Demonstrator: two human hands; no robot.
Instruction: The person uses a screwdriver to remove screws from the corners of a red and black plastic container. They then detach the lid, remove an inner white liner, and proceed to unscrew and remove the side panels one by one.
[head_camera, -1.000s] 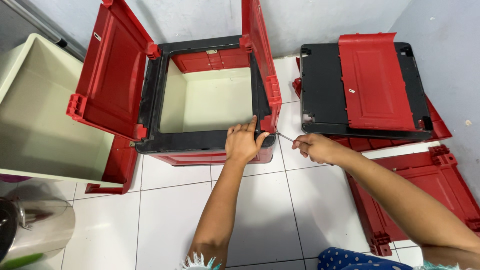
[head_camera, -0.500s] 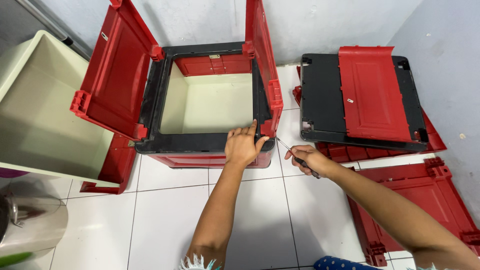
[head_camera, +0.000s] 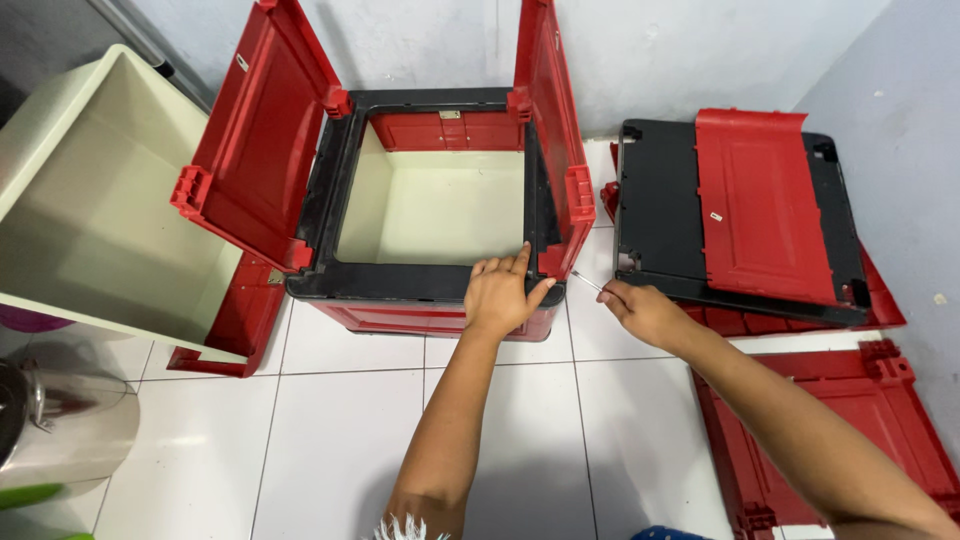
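1. Two hands work at the near right corner of the square red plastic crate with a black top frame (head_camera: 430, 280), which stands on the white tiled floor (head_camera: 330, 420). Since a moment ago the right hand has pulled a little back from that corner, while the left has stayed put, so the fastening there looks either just done or about to be tried again.
2. The left hand (head_camera: 500, 295) lies flat on the black rim, fingers spread and loose, pressing rather than grasping; its fingertips touch the foot of the upright red side panel (head_camera: 555, 140) just beyond it.
3. The right hand (head_camera: 640, 312) is closed around a thin metal tool, likely a screwdriver (head_camera: 586, 282), whose tip points at the crate corner, just beside the left hand's thumb.
4. Right of the right hand lies a flat black frame with a red panel on it (head_camera: 740, 210); nearer, another red panel (head_camera: 850, 430) lies on the floor.
5. Far left of the left hand leans a cream plastic liner box (head_camera: 100, 230).
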